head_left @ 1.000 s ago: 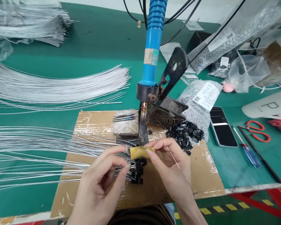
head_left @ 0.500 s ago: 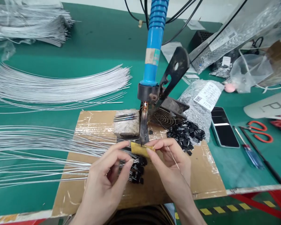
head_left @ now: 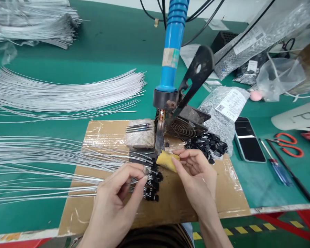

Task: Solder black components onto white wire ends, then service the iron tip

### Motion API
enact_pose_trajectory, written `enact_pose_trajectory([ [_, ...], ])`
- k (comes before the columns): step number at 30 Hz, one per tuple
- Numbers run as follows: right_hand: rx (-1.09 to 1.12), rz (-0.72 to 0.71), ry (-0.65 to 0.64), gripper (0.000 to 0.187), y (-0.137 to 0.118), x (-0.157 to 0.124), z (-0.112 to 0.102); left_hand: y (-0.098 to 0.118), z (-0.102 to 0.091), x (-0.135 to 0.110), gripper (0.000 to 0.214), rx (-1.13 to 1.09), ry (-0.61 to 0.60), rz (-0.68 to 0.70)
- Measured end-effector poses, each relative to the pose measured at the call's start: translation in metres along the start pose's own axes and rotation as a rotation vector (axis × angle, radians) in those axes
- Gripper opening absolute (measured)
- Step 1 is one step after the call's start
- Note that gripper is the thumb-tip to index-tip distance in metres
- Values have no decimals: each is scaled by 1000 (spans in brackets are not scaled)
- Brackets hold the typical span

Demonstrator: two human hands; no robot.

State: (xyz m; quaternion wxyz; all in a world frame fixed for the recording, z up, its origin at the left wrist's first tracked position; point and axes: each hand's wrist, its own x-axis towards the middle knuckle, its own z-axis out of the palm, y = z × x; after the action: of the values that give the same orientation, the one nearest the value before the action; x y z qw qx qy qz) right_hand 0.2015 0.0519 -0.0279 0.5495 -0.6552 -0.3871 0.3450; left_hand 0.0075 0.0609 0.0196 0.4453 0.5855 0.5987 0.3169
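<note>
In the head view, the right hand [head_left: 197, 175] has its fingers clamped on a yellow sponge [head_left: 166, 160], close by the tip of the blue iron [head_left: 172, 51], over the cardboard [head_left: 231, 193]. The left hand's [head_left: 120, 196] thumb and forefinger nearly meet beside black connectors [head_left: 152, 196] and wires [head_left: 41, 151]; whether they grip anything, I cannot tell.

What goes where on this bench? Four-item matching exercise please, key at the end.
1. Yellow pad
2. Phone
3. Blue-handled soldering iron
4. Pale block

A. Tip pointing down
B. Thin dark rods lying on top
C. Pinched by the right hand
D. On the green tabletop, beside the screwdriver

Pairs: 1-C, 2-D, 3-A, 4-B
</note>
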Motion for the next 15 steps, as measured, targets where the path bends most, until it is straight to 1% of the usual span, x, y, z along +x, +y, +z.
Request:
enact_pose_trajectory([
  [3, -147, -29, 16, 16, 3, -2, -1, 2, 2, 1, 17, -13, -4, -14],
  [6, -287, -123, 45, 11, 2, -6, -11, 0, 3, 1, 17, -22, -13, -18],
  [10, -231, -191, -43, 35, -4, -15, -24, 0, 4, 2, 18, -23, -8, -24],
  [12, -218, -187, -74, 35, -8, -22, -25, 1, 4, 3, 18, -10, -4, -27],
  [15, -210, -172, -128, 32, -14, -33, -21, 3, 6, 4, 18, -3, -7, -27],
])
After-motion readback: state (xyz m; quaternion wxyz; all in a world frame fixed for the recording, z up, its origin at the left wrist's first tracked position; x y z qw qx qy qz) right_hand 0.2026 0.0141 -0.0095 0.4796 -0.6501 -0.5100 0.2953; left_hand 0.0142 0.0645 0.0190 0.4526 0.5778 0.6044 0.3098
